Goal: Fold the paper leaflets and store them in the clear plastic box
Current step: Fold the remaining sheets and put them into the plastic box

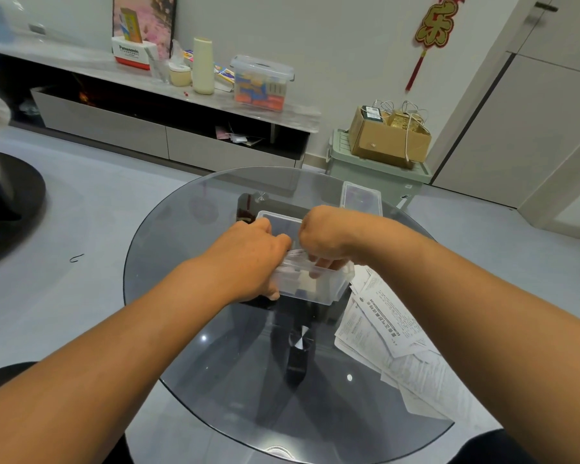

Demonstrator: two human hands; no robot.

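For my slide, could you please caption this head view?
Left hand steadies the clear plastic box on the round glass table while the right hand tucks in a folded paper leaflet.

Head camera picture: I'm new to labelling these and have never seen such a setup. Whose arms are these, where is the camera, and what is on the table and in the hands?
No machine here: a person wears one camera on the head, looking down at their own bare arms. The left hand grips the side of a clear plastic box on a round grey glass table. The right hand reaches into the box, its fingers pushing folded paper down. Unfolded printed paper leaflets lie to the right, and the box's clear lid sits behind.
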